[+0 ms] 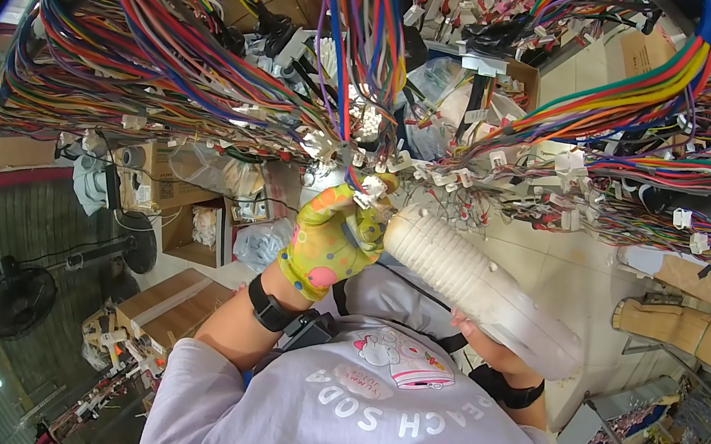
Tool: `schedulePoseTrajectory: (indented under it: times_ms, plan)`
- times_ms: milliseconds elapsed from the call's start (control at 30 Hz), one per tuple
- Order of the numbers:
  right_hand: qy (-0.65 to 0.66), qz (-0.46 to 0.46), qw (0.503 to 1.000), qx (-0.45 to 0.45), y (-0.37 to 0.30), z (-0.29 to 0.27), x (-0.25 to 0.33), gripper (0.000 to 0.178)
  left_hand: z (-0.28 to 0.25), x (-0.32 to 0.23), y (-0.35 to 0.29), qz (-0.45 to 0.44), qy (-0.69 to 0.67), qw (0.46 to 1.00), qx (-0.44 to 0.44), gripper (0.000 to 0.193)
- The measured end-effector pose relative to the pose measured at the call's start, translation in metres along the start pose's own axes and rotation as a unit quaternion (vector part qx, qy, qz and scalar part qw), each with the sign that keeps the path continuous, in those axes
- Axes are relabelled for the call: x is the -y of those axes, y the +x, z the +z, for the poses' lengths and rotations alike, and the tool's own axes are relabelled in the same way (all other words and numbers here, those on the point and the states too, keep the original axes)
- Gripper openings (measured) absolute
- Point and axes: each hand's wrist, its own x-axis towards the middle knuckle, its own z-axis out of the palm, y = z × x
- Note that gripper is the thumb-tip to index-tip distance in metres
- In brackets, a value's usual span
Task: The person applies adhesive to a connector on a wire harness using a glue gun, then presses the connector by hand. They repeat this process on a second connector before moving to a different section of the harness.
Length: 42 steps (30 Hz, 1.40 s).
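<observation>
1. White, blocky plastic connector [370,192]: it sits at the fingers of your left hand [325,245], just below the middle of the hanging wire harness. Red and blue insulated wires [345,121] run down toward it from above; where they end is too crowded to tell.
2. Your left hand wears a yellow-green fabric glove with coloured dots. Its fingers are curled in close and appear to have the connector pinched between them, with little gap left.
3. Your right hand [469,331] is mostly hidden behind a long white cylinder with a ribbed front end [483,285]. A few bare fingers show at the cylinder's lower edge; you seem to support it there, but I cannot tell how tightly they close. Its ribbed end points toward your glove, near the connector.
4. Expect the connector to be light and stiff, with smooth sides that may slip against fabric. Hold it by the flat sides of its housing; the wires look flexible, and pulling on them could strain the joints.
5. The cylinder is likely heavier and rigid. Its ribs should give you better purchase than the smooth rear.
6. Thick multicoloured wire bundles [192,58] fan out to your left, beyond your glove, and could snag the connector.
</observation>
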Motion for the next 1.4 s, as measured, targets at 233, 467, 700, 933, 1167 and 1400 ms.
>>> schedulePoseTrajectory:
  times_ms: [233, 467, 700, 933, 1167, 1400]
  plan:
    - [-0.002, -0.034, 0.999, -0.001, 0.002, -0.001, 0.0, 0.017, 0.01, 0.001, -0.001, -0.013, -0.025, 0.999, 0.04, 0.047]
    - [0.001, -0.037, 0.999, 0.003, 0.0, -0.002, -0.003, 0.016, 0.011, 0.001, -0.001, 0.004, -0.017, 1.0, 0.021, 0.046]
    - [0.001, -0.055, 0.999, 0.002, 0.001, -0.004, -0.004, 0.033, 0.015, 0.001, -0.001, -0.009, -0.02, 1.0, 0.022, 0.047]
    - [0.027, -0.027, 0.999, 0.007, 0.004, -0.004, -0.001, 0.04, 0.018, 0.002, 0.0, -0.007, -0.013, 1.0, 0.002, 0.049]
    - [-0.018, -0.054, 0.998, 0.031, 0.006, -0.007, -0.008, 0.048, 0.006, -0.001, 0.001, -0.017, 0.014, 0.999, 0.025, 0.052]
    - [-0.03, -0.059, 0.997, 0.039, 0.006, -0.011, -0.009, 0.058, 0.019, 0.002, 0.0, 0.01, 0.004, 1.0, 0.007, 0.047]
